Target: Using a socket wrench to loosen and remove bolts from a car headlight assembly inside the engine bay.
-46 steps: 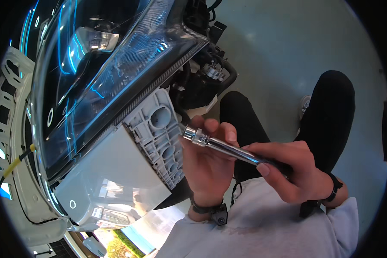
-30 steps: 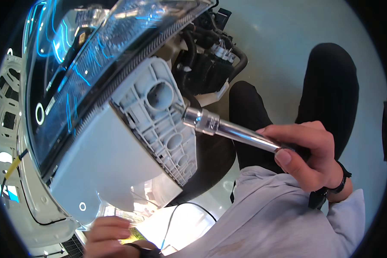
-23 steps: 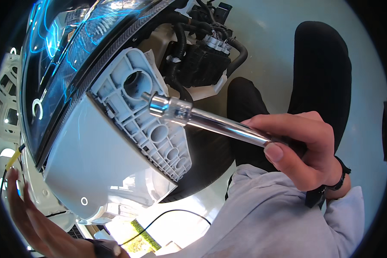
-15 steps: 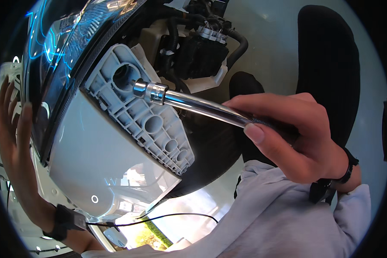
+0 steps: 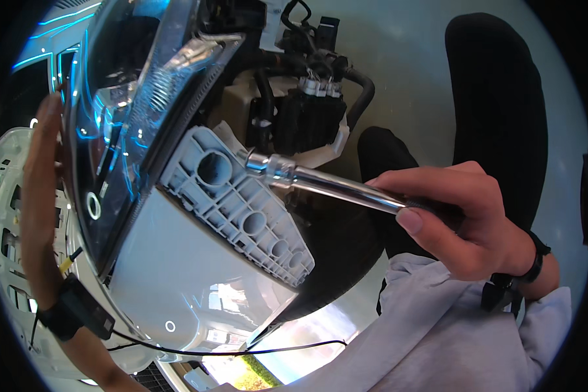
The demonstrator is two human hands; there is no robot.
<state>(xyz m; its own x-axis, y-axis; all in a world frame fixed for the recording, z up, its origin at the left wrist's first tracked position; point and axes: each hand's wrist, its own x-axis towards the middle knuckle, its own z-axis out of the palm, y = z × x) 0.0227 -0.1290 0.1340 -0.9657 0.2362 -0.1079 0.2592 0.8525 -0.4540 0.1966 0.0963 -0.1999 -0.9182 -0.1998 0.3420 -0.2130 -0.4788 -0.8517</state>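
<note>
My right hand (image 5: 464, 225) is closed around the knurled grip of a chrome socket wrench (image 5: 346, 188). The wrench points left, its socket end in front of the right edge of a grey ribbed plastic bracket (image 5: 232, 202) with several round holes. Whether the socket touches the bracket, I cannot tell. At the far left my left hand (image 5: 42, 176) is raised with its fingers stretched out, seen nearly edge-on, beside the glossy headlight (image 5: 121, 111) of a car. Nothing shows in its grasp. Below the bracket curves a white body panel (image 5: 183, 274).
Beyond the bracket are black hoses (image 5: 366, 95) and a dark box with white connectors (image 5: 310, 117). A tyre (image 5: 340, 274) lies right of the panel. My knees in black trousers (image 5: 496, 85) stand at the right. A thin cable (image 5: 242, 353) runs from my left wrist.
The view has shifted, so the car sits lower and further right. The socket end has gone from the bracket's large hole to its right edge. My left hand has turned edge-on.
</note>
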